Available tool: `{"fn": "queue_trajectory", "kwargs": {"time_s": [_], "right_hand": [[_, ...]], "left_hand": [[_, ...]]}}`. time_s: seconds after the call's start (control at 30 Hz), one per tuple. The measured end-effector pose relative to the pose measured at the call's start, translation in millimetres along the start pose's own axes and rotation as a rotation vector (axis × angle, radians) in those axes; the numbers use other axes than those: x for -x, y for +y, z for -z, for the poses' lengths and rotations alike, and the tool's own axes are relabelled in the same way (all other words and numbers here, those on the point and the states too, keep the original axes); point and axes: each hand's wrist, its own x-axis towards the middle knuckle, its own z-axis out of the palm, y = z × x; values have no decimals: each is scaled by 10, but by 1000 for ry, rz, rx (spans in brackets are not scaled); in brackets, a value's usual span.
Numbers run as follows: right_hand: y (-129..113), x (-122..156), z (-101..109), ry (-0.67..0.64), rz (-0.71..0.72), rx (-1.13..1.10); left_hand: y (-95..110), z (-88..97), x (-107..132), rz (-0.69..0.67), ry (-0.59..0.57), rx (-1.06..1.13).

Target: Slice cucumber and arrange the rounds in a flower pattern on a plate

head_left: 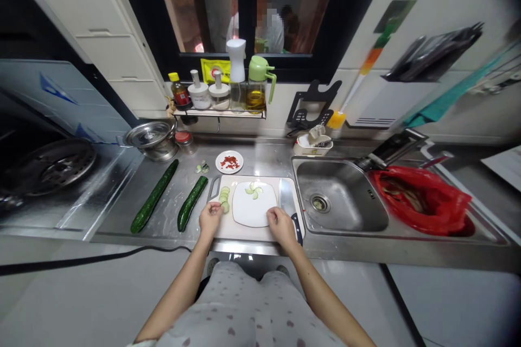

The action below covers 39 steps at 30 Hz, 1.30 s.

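Note:
A white squarish plate (254, 214) lies on the pale cutting board (240, 235), with several cucumber pieces (254, 191) near its far edge. To its left runs an overlapping row of cucumber slices (224, 195). My left hand (210, 220) is closed at the near end of that row, its fingertips on a slice. At the plate's right rim my right hand (281, 225) is also closed, thumb and forefinger together; what they pinch, if anything, is hidden. A kitchen knife (286, 198) with a black handle rests along the board's right side.
Left of the board lie a cut cucumber (192, 203) and a long cucumber (155, 196). Behind stands a small dish (236, 155) with red chopped bits. The sink (342, 195) and a red bag (423, 200) are on the right, a lidded pot (152, 141) at back left.

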Motion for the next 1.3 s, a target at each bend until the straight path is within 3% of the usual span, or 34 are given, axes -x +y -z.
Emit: {"fn": "queue_trajectory", "kwargs": {"time_s": [0.1, 0.2, 0.53, 0.63, 0.8, 1.03, 1.3], "right_hand": [[-116, -46, 42, 17, 19, -33], [-275, -125, 96, 19, 57, -97], [-718, -371, 208, -62, 308, -359], [-730, -382, 211, -72, 306, -369], [-696, -379, 220, -30, 280, -381], [-678, -360, 272, 16, 411, -379], [-621, -315, 280, -28, 472, -353]], "left_hand": [[159, -26, -10, 43, -64, 371], [356, -33, 22, 19, -154, 520], [939, 26, 162, -139, -364, 520], [993, 31, 182, -169, -378, 456], [984, 40, 233, -105, -271, 449], [1092, 37, 333, 178, -484, 623], [1109, 22, 285, 237, -462, 664]]}}
